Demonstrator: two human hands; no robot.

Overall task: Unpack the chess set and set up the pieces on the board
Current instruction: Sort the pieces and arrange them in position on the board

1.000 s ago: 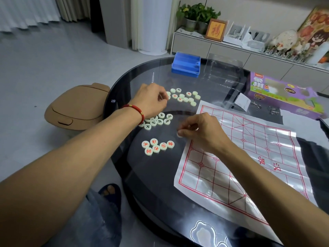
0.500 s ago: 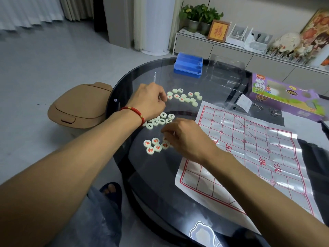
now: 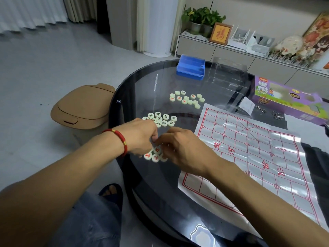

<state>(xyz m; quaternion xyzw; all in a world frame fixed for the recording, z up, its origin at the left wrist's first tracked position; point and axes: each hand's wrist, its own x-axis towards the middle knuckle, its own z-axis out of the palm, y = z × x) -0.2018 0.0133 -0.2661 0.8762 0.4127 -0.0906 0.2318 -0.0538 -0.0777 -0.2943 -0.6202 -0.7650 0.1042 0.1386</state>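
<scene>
1. Tiles of a pale floor are showing at the far left, and a tan lidded bin is sitting on them just beside the round dark glass counter.
2. The left hand, with a red cord bracelet on its wrist, is reaching over the counter's left part; its fingers are curling down onto the nearest cluster of pieces, but whether they are pinching one cannot be told.
3. That red-marked cluster is lying on the glass between and under both hands; its red characters are too blurred to read.
4. A black-marked cluster is lying just beyond the left hand, and a third cluster, partly red-marked, is lying farther back, well apart from the hands.
5. The right hand is meeting the left over the near cluster, fingers bent onto the pieces; its grasp is likewise hidden.
6. A blue plastic tray and a clear plastic lid are resting at the counter's far edge.
7. The paper board, gridded in red, is lying flat to the right of the hands with no pieces on it, and is showing four red characters across its middle.
8. A purple box printed "XIANG QI" is lying at the far right.
</scene>
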